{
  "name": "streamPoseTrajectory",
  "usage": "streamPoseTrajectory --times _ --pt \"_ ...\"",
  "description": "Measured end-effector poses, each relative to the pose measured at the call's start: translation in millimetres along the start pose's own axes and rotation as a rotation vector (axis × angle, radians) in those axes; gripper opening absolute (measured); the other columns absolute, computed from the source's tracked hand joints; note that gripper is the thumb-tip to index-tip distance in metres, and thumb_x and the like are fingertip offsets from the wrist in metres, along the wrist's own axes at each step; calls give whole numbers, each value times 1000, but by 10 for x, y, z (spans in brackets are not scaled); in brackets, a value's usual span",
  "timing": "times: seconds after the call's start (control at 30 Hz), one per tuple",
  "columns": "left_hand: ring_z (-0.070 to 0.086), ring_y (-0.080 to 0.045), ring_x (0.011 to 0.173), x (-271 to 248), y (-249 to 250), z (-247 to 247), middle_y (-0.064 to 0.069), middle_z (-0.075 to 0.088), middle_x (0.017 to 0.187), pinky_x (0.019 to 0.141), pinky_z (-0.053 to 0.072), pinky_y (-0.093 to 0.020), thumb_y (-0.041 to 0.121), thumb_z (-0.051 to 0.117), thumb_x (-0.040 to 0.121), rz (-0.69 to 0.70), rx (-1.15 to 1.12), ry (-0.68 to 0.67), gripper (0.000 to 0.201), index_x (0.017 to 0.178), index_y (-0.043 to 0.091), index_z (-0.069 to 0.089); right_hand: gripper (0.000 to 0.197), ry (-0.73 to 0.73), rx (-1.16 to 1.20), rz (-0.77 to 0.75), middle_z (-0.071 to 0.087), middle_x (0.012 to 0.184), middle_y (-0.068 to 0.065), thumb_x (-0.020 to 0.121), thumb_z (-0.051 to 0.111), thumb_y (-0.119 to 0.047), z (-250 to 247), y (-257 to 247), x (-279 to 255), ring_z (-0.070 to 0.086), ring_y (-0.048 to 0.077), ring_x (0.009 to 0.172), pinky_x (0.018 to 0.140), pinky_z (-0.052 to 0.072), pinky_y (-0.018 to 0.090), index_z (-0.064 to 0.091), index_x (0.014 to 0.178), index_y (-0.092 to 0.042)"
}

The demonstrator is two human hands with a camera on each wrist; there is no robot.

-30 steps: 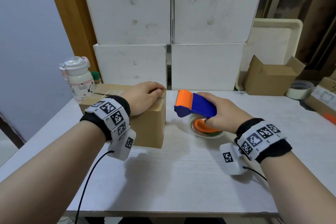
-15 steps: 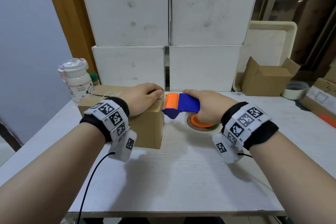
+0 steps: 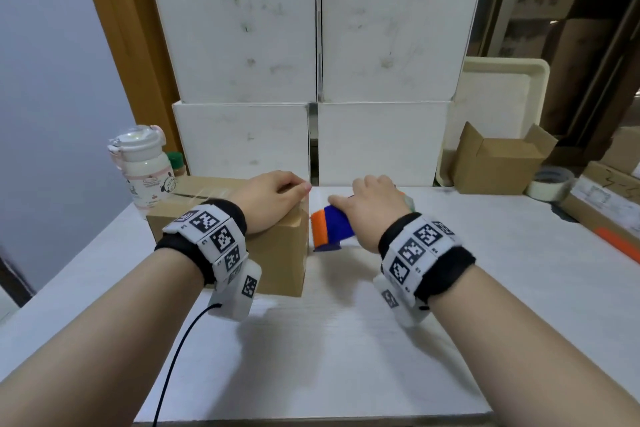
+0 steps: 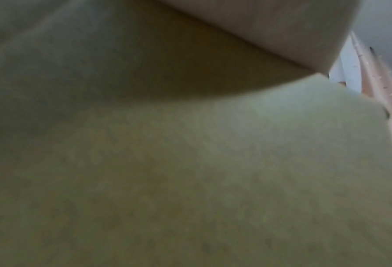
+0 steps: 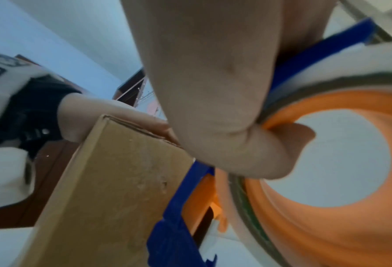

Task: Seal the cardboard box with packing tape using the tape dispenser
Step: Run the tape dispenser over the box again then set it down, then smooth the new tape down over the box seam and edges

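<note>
Closed box point(image 3: 273, 253) on bench point(image 3: 346, 340), left hand point(image 3: 268, 199) flat on its top, fingers relaxed; right hand point(image 3: 372, 208) grips tape dispenser point(image 3: 330, 227) just beside box's right side; open carton point(image 3: 498, 163) back right, contents not visible.

My left hand point(image 3: 268, 199) rests on the cardboard box point(image 3: 277, 253) at the desk's point(image 3: 346, 340) left; the tape dispenser point(image 3: 330, 227), in my right hand point(image 3: 372, 208), sits just right of it; a bottle point(image 3: 145, 170) stands behind-left, an open carton point(image 3: 498, 166) far right

Packing room, stacked white cartons point(image 3: 242, 45), spare tape roll point(image 3: 550, 183)
</note>
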State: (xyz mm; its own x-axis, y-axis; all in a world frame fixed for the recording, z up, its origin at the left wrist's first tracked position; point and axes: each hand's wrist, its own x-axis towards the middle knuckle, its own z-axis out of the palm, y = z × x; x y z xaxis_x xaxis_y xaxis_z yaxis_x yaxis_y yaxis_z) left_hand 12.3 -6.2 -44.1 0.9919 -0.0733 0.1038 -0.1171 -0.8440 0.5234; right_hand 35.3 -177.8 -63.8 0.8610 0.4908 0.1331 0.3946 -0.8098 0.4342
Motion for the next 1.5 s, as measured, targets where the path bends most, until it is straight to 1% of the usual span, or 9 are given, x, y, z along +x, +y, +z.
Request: streamPoseTrajectory --times 0.3,0.4,0.53,0.77,0.9,1.1,1.2,1.37,1.5 --pt "48 -10 100 14 -26 -1 5 58 126 87 36 -25 44 33 99 -5 15 -18 38 127 28 53 35 -401 455 197 43 111 6 77 51 -17 137 272 65 60 27 84 84 52 36 59 109 -26" --pt "51 -13 108 18 -26 3 5 57 128 88 36 -25 44 32 99 -4 17 -5 39 127 28 54 42 -384 482 249 59 113 8 77 51 -12 138 392 112 63 27 95 75 49 31 60 117 -18" --pt "51 -14 116 9 -24 -1 6 55 132 89 35 -25 43 30 100 -6 28 -6 41 129 27 52 52 -357 502 359 55 131 7 84 51 -10 217 517 166 56 25 115 90 47 31 45 136 -14" --pt "51 -17 119 26 -28 3 5 54 134 96 35 -27 38 27 101 -6 22 -4 42 125 22 57 30 -386 465 508 61 120 14 89 46 -17 468 630 128 58 28 109 83 47 31 60 112 -5" --pt "51 -18 118 32 -32 4 4 55 132 97 36 -28 37 27 101 -12 16 3 42 124 21 58 32 -392 561 566 66 103 11 87 55 -27 646 604 61 57 26 84 72 42 28 63 109 -6" --pt "55 -20 112 50 -32 49 1 60 125 91 39 -30 37 27 101 -19 24 29 43 116 17 61 44 -336 652 594 60 126 11 88 51 -19 537 564 54 58 26 114 93 46 32 51 131 -7" --pt "59 -23 105 69 -5 104 -4 65 116 85 42 -31 39 26 100 -24 59 62 40 95 18 60 40 -286 707 576 59 128 12 89 49 -12 337 538 103 57 27 116 96 46 32 53 129 -7" --pt "62 -23 96 167 70 243 -4 69 101 93 47 -41 42 26 97 -17 12 75 47 94 16 65 32 3 1030 449 63 116 12 95 44 -22 -39 318 241 59 26 97 85 44 30 58 119 -6" --pt "50 -19 125 166 194 250 -1 57 131 113 31 -34 33 29 100 29 -253 135 39 119 21 61 48 34 1277 395 62 110 9 93 43 -46 -188 26 220 60 25 102 88 47 38 56 120 -8"
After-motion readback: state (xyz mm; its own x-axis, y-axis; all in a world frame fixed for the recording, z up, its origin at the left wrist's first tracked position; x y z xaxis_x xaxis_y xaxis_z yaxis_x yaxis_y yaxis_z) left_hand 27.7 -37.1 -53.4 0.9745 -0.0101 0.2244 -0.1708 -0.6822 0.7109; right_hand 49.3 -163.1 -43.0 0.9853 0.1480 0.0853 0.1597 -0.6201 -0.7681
